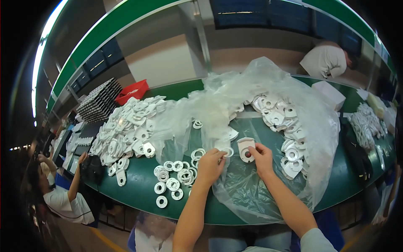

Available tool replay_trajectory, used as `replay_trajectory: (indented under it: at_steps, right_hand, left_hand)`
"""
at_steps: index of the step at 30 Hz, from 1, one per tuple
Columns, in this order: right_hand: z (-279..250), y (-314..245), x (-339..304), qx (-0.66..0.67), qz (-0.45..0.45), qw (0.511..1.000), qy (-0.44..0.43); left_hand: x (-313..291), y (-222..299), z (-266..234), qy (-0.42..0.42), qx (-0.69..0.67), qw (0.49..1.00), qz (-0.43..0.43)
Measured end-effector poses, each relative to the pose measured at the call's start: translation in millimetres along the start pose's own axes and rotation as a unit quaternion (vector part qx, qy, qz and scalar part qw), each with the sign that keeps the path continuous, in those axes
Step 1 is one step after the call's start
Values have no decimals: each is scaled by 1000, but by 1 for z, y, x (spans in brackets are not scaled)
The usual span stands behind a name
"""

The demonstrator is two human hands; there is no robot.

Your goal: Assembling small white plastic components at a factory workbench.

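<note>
Between finger and thumb, my left hand (210, 168) pinches a white plastic ring (228, 152). My right hand (262, 158) grips a white plate-like plastic part (246, 147) with a round hole, held upright a little to the right of the ring. The ring and the part are apart. Below both hands lies a clear plastic bag (247, 197) spread over the green table (138, 197). Loose white rings (172, 184) lie in a cluster left of my left hand. To the right of my right hand, white parts (293, 154) rest in a heap on the bag.
A large pile of white parts (126, 122) covers the table's left side. Behind it stand a stack of dark trays (97, 101) and a red bin (133, 91). A white box (328, 95) and bundled white pieces (366, 125) sit at right. Other people (69, 203) work nearby.
</note>
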State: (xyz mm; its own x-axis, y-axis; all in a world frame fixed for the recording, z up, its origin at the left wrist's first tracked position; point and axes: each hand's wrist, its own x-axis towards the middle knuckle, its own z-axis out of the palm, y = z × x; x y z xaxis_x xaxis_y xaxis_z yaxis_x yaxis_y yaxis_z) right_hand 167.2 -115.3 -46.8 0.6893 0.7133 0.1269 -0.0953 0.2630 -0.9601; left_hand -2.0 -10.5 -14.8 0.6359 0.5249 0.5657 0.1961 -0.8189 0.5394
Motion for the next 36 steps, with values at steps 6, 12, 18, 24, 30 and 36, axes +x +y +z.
replay_trajectory:
  at_steps: [6,12,18,24,30,36]
  right_hand:
    - [-9,-2,1,-9,-20,1000,-12]
    - [-3,-12,4,4,57,998,-16]
    - [-9,-5,6,68,27,996,-47]
    - [-7,1,8,6,32,999,-12]
    - [-4,-2,5,71,74,995,-6]
    - [-5,-6,5,125,75,989,-13]
  left_hand:
    - [-12,-23,-83,112,62,986,-106]
    - [-42,-49,-115,-66,116,980,-146]
    - [-27,-56,-101,11,219,972,-88]
    - [12,15,-36,51,-126,982,-133]
    - [17,23,47,116,68,988,70]
    - [7,23,58,59,-265,951,-146]
